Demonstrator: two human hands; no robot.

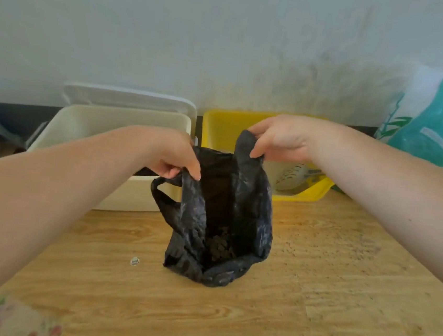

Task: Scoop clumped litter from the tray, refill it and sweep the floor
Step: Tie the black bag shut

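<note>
Both hands pinch the bag's rim: left hand [173, 157] on the near edge, right hand [281, 138] on a raised handle. The bag [225, 223] sits on the floor [310, 300] before the trays, clumps [219, 247] inside. Thin, limp, probably light and slippery; the handles look like the safest hold.

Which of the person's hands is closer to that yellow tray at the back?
The right hand. It pinches the black bag directly in front of the yellow tray, overlapping it in view. The left hand grips the bag's other side, before the cream tray.
</note>
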